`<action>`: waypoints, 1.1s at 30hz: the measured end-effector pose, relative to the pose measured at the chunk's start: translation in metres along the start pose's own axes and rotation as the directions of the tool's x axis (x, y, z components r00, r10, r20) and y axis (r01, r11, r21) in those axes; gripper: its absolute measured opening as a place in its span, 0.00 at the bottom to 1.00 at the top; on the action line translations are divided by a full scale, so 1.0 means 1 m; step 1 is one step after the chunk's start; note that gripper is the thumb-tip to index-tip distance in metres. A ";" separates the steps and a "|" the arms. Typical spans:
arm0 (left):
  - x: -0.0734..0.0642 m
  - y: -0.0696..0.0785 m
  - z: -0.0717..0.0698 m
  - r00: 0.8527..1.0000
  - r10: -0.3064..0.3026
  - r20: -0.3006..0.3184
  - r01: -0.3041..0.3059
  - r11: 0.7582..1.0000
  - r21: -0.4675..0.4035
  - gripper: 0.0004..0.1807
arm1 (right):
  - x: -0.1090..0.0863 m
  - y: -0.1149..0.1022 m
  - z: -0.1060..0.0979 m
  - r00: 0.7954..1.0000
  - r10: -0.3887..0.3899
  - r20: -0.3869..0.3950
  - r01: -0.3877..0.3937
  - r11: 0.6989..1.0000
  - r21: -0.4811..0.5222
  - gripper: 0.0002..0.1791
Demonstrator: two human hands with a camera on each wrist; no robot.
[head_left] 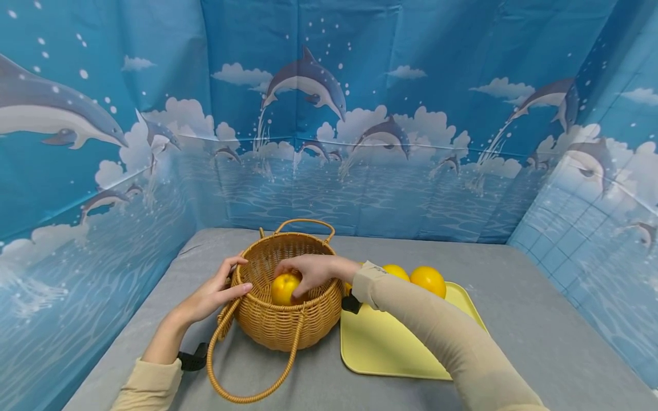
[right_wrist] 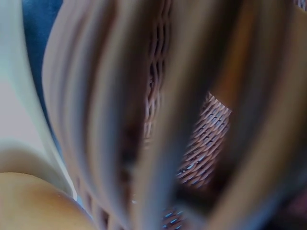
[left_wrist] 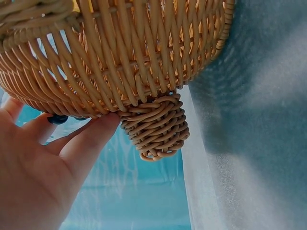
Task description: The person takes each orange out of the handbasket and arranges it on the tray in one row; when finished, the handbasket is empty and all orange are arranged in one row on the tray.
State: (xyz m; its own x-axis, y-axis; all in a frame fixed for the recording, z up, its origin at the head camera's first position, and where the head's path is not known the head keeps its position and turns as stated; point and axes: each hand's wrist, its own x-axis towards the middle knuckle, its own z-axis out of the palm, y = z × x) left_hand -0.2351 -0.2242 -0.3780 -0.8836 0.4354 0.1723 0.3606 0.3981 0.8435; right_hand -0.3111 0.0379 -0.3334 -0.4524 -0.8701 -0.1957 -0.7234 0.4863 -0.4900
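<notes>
A round wicker basket (head_left: 280,328) stands left of centre in the head view. My left hand (head_left: 213,294) grips its left rim, the thumb at the rim's near side. In the left wrist view, the fingers of the left hand (left_wrist: 43,158) touch the basket's weave (left_wrist: 139,52) beside a small woven knob (left_wrist: 158,127). My right hand (head_left: 315,271) reaches over the right rim and holds a yellow-orange orange (head_left: 284,289) inside the basket, fingers on the far side and thumb on the near side. Blurred basket strands (right_wrist: 158,115) fill the right wrist view and hide that hand.
A yellow tray (head_left: 390,351) lies right of the basket, with oranges (head_left: 428,281) at its far end, partly hidden by the right sleeve (head_left: 411,319). One basket handle (head_left: 252,398) hangs toward me; another handle (head_left: 305,221) stands up behind. A dolphin-print curtain (head_left: 360,188) surrounds the grey tabletop (head_left: 534,319).
</notes>
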 end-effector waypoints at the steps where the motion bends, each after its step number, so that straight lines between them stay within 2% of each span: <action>1: 0.000 0.000 0.000 1.000 -0.001 0.002 0.001 1.000 -0.001 0.28 | -0.001 0.000 0.000 1.000 -0.005 -0.010 0.005 1.000 0.007 0.30; 9: 0.000 0.000 0.000 1.000 -0.012 0.008 0.012 1.000 0.001 0.28 | -0.009 0.000 -0.005 0.994 -0.034 -0.101 0.039 0.998 0.051 0.31; 11: -0.001 0.000 0.000 1.000 -0.014 0.007 0.014 1.000 0.003 0.28 | -0.013 0.000 -0.009 0.991 -0.035 -0.131 0.049 0.994 0.098 0.31; 13: -0.001 0.000 0.000 1.000 -0.013 0.004 0.013 1.000 0.004 0.28 | -0.019 0.002 -0.015 0.986 -0.041 -0.163 0.067 0.985 0.158 0.31; 16: -0.002 -0.001 0.000 1.000 -0.008 0.002 0.008 1.000 0.008 0.28 | -0.031 0.007 -0.025 0.977 -0.051 -0.208 0.107 0.957 0.270 0.32; 19: -0.002 -0.001 -0.001 1.000 -0.007 0.004 0.007 1.000 0.007 0.28 | -0.047 0.013 -0.036 0.964 -0.048 -0.260 0.134 0.936 0.325 0.33; 21: -0.002 -0.001 -0.001 1.000 -0.007 0.005 0.007 1.000 0.001 0.28 | -0.059 0.018 -0.043 0.953 -0.038 -0.301 0.147 0.926 0.348 0.33; 26: -0.001 -0.001 -0.001 1.000 -0.007 0.008 0.007 1.000 -0.009 0.28 | -0.095 0.031 -0.058 0.915 0.032 -0.401 0.119 0.930 0.347 0.32; 33: 0.000 -0.001 0.001 1.000 -0.006 0.004 0.006 1.000 -0.006 0.28 | -0.157 0.055 -0.063 0.851 0.155 -0.502 0.044 0.930 0.364 0.32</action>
State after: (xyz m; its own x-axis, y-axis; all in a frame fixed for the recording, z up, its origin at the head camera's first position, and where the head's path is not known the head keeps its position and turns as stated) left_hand -0.2356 -0.2239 -0.3793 -0.8847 0.4359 0.1653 0.3535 0.3960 0.8475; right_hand -0.3131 0.2064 -0.2760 -0.7590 -0.6247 0.1834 -0.5035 0.3847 -0.7736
